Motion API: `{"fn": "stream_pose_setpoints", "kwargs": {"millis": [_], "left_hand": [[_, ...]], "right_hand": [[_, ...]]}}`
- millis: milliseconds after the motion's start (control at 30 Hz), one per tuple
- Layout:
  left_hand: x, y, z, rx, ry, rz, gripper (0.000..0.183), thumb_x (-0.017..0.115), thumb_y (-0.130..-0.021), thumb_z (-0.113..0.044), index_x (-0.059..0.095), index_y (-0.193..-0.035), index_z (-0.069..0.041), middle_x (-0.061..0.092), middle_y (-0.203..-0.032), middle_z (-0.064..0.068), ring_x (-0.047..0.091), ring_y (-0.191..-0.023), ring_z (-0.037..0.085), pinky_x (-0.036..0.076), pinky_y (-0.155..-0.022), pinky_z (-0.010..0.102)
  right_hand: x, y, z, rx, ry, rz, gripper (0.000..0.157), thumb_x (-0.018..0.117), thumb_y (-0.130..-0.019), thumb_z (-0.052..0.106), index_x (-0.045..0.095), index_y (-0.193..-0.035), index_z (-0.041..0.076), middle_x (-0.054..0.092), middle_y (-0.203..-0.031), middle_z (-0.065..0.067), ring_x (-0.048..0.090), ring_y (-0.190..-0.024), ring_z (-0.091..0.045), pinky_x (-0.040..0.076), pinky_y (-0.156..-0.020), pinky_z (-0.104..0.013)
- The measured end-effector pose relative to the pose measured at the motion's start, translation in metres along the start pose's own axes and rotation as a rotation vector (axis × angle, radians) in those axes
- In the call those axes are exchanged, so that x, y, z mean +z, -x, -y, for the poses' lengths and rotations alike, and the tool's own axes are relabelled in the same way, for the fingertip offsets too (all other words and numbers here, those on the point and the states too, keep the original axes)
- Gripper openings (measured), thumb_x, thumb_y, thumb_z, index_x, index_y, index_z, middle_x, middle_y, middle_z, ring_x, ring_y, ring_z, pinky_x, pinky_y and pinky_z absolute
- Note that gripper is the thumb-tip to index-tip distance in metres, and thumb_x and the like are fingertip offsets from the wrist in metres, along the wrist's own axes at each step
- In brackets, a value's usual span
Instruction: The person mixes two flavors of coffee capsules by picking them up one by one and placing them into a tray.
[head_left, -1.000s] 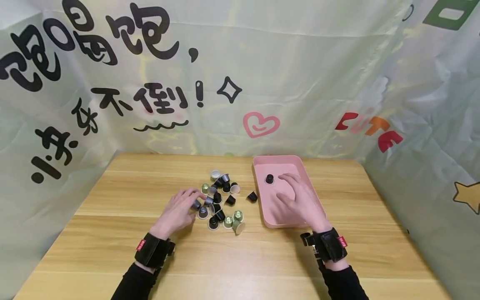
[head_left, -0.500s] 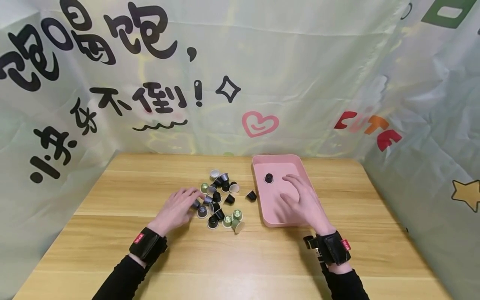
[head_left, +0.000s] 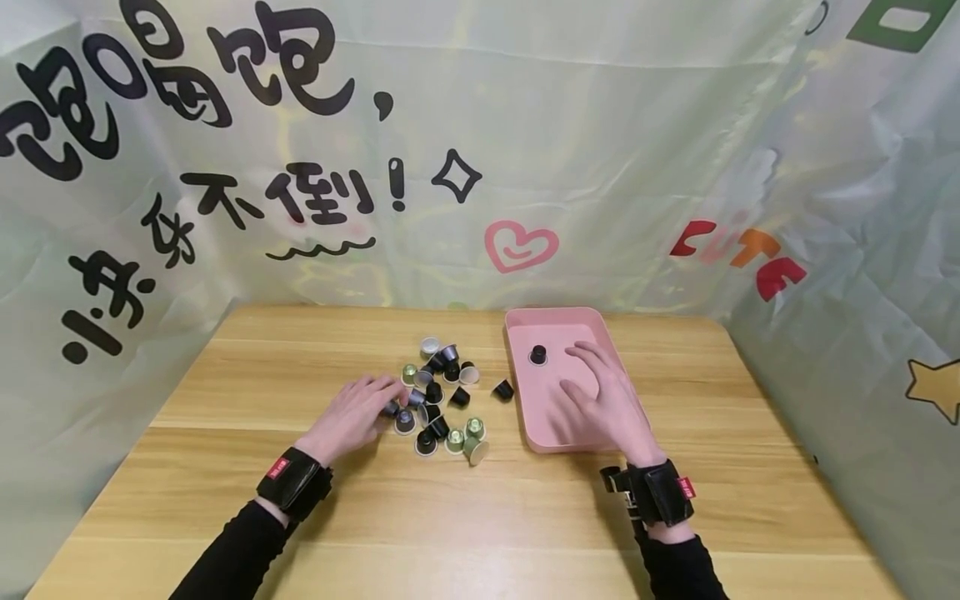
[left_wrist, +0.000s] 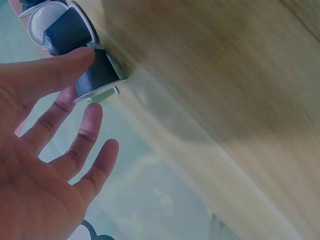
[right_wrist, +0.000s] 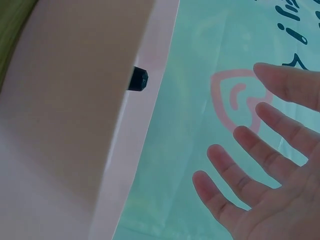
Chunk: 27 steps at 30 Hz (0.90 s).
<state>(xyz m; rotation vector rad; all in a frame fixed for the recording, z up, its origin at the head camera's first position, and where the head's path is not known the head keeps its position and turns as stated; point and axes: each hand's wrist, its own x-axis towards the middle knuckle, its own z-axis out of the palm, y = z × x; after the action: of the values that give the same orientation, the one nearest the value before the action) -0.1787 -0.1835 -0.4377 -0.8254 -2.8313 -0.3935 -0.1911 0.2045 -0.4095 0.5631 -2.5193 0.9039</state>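
Note:
In the head view, my left hand (head_left: 354,417) is at the left edge of a loose group of coffee capsules. The left wrist view shows its thumb and a mostly hidden index finger pinching a dark blue coffee capsule (left_wrist: 97,77), while the other fingers are spread. Another dark blue capsule (left_wrist: 70,32) lies right beside it. Above the pink tray (head_left: 543,417) hovers my right hand (head_left: 611,408), fingers apart and holding nothing. One black capsule (head_left: 537,354) stands in that tray, left of the right fingertips.
Black, blue and silver capsules crowd the table's middle, with green capsules (head_left: 455,441) at the near side. A lone black capsule (head_left: 503,390) lies by the tray's left edge. A printed cloth (head_left: 600,167) hangs behind the wooden table (head_left: 480,533).
My left forearm has swung slightly left and down, while its fingertips stay at the same capsules. The right hand has shifted slightly, still over the tray. The capsules stay put.

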Motion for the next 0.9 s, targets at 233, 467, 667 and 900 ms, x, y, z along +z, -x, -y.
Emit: {"fn": "stream_pose_setpoints", "kwargs": {"millis": [233,467,667,900], "left_hand": [[0.0,0.0,0.0,0.002,-0.014,0.012,0.038,0.08,-0.072,0.004,0.061,-0.1,-0.016,0.066,-0.108,0.003,0.063,-0.099,0.028,0.057,-0.092,0.053],[0.0,0.0,0.003,0.03,0.014,0.0,0.036,0.077,-0.075,0.006,0.055,-0.093,-0.016,0.065,-0.088,-0.002,0.062,-0.083,0.018,0.058,-0.083,0.043],[-0.003,-0.001,0.005,0.056,0.017,0.027,0.033,0.074,-0.078,0.005,0.053,-0.094,-0.014,0.061,-0.081,-0.002,0.056,-0.073,0.013,0.056,-0.071,0.032],[-0.015,-0.002,0.006,0.101,0.045,0.071,0.04,0.074,-0.074,0.011,0.051,-0.098,-0.01,0.062,-0.077,0.001,0.054,-0.064,0.009,0.049,-0.059,0.017]], "right_hand": [[0.0,-0.002,0.001,-0.003,-0.007,-0.008,0.048,0.076,-0.087,0.008,0.061,-0.131,-0.001,0.056,-0.141,-0.024,0.052,-0.132,-0.04,0.043,-0.111,-0.055],[-0.002,-0.001,0.001,0.007,-0.009,-0.003,0.048,0.076,-0.087,0.009,0.061,-0.131,-0.001,0.055,-0.141,-0.024,0.052,-0.132,-0.04,0.043,-0.111,-0.055],[-0.002,0.0,0.002,0.019,-0.011,0.004,0.047,0.075,-0.088,0.011,0.061,-0.131,-0.001,0.055,-0.142,-0.023,0.051,-0.134,-0.04,0.042,-0.112,-0.056],[-0.002,0.001,0.001,0.02,-0.014,0.001,0.047,0.075,-0.088,0.011,0.061,-0.131,-0.001,0.055,-0.142,-0.023,0.05,-0.135,-0.04,0.041,-0.112,-0.056]]}}
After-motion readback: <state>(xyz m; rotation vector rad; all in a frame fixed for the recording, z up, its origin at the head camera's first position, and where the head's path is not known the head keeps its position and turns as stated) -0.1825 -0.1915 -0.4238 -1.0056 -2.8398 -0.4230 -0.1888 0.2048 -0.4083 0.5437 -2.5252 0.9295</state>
